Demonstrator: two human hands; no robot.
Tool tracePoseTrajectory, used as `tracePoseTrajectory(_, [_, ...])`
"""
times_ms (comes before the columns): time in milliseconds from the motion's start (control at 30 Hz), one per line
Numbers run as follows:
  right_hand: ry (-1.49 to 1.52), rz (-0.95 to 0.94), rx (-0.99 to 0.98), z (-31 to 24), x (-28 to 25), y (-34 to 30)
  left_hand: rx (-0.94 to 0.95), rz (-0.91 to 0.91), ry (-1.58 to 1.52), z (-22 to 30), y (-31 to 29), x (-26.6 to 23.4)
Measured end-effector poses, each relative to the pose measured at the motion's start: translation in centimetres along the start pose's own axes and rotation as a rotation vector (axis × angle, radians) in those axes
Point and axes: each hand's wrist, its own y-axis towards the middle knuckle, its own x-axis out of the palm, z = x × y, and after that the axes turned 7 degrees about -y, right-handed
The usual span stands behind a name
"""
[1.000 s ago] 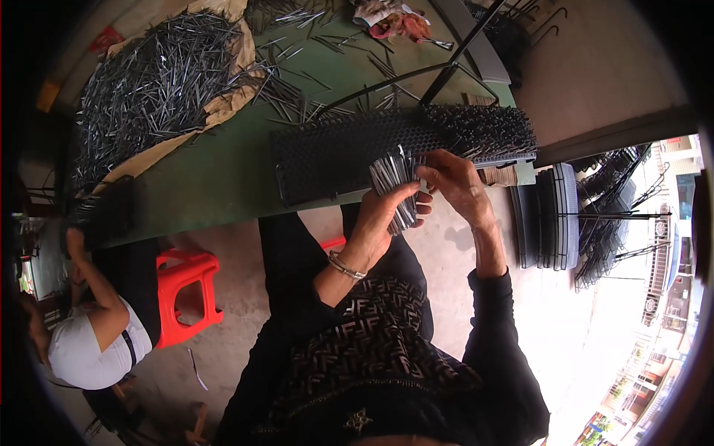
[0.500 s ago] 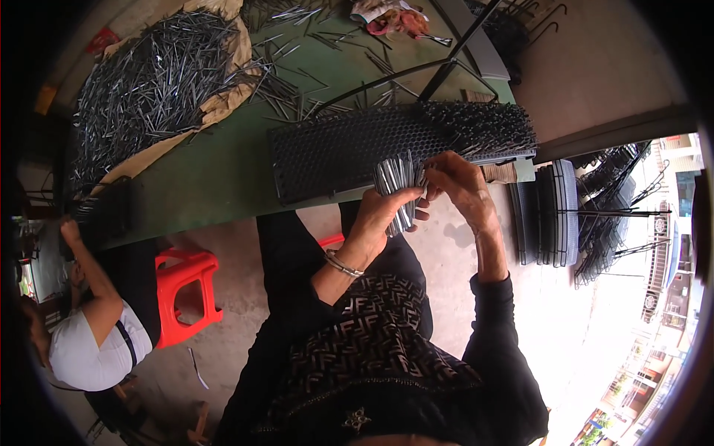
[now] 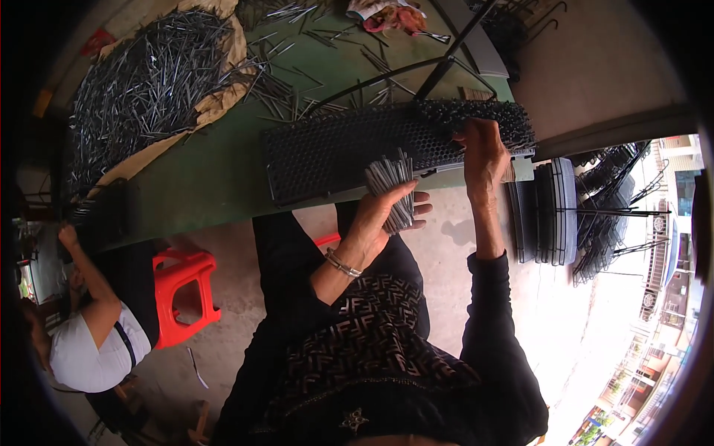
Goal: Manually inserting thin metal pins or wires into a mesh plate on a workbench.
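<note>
A bundle of thin grey metal rods (image 3: 392,189) is clasped in my left hand (image 3: 372,223), the thumb across them and fingertips showing on the far side. It is just in front of a black perforated rack (image 3: 327,152) with rows of small holes. Many dark rods (image 3: 513,123) stand packed in the holes at the rack's right end. My right hand (image 3: 485,152) is at the near edge of these standing rods, its fingers pinched together and pointing at the rack. Whatever lies between those fingertips is too small to make out.
The rack lies on a green table (image 3: 175,182). A large heap of loose rods (image 3: 152,89) on brown paper is at left, with more scattered behind the rack. Stacked black racks (image 3: 554,212) stand at right. A red stool (image 3: 186,297) and a seated person (image 3: 97,334) are at left.
My right hand has moved from beside the bundle, up and right to the standing rods on the rack. My left hand still holds the bundle and has barely moved.
</note>
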Motion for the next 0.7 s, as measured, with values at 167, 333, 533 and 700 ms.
tracePoseTrajectory(167, [0.012, -0.023, 0.021, 0.9, 0.5, 0.4, -0.005, 0.022, 0.013, -0.1, 0.0, -0.1])
tracePoseTrajectory(333, [0.031, -0.084, 0.082, 0.5, 0.4, 0.5, 0.001, 0.031, 0.015, 0.1, -0.4, 0.1])
tracePoseTrajectory(533, [0.024, -0.161, 0.03, 1.5, 0.8, 0.7, 0.032, 0.022, 0.062, 0.4, -0.8, 0.5])
tracePoseTrajectory(700, [-0.382, -0.071, -0.264, 0.6, 1.5, 1.5, 0.063, 0.032, 0.048, 0.4, -0.8, 0.5])
